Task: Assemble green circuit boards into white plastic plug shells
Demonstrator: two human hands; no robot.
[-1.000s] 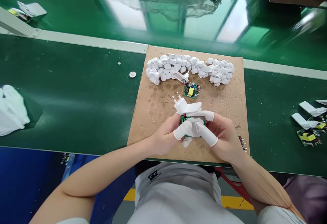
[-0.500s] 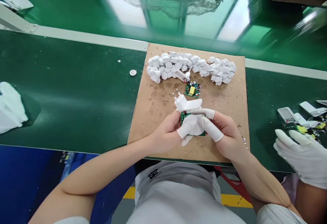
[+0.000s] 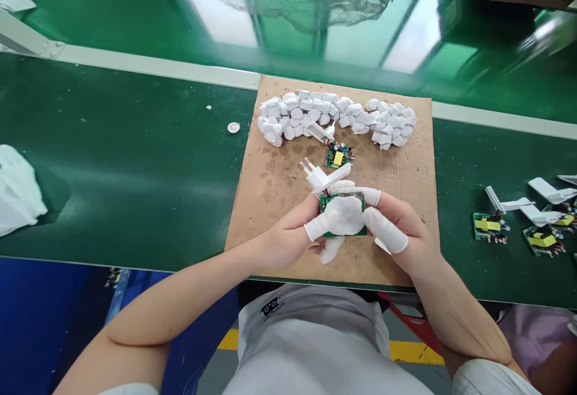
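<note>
Between my two hands is a green circuit board (image 3: 363, 231) with a flattened white putty-like lump (image 3: 345, 214) lying over its face. A white two-pin plug housing (image 3: 317, 178) hangs on to the board by short wires and tilts above it. My left hand (image 3: 295, 222) grips the board's left side, its thumb pressed on the lump. My right hand (image 3: 406, 232) holds the right side, fingers behind the board and thumb by the lump's right edge. White finger cots cover several fingertips. A small white piece shows under my right thumb, its kind unclear.
Cardboard (image 3: 265, 202) lies beneath my hands. At its back are many white lumps (image 3: 311, 109) and another circuit board (image 3: 339, 156) with plug housing. More boards with housings (image 3: 490, 225) lie on the right. A round white cap (image 3: 233, 127) and white bag (image 3: 18, 190) are leftward.
My right thumb has shifted right, off the lump's middle, and the plug housing has tipped. A co-worker's gloved hand has left the right side, where a circuit board with housing now shows.
</note>
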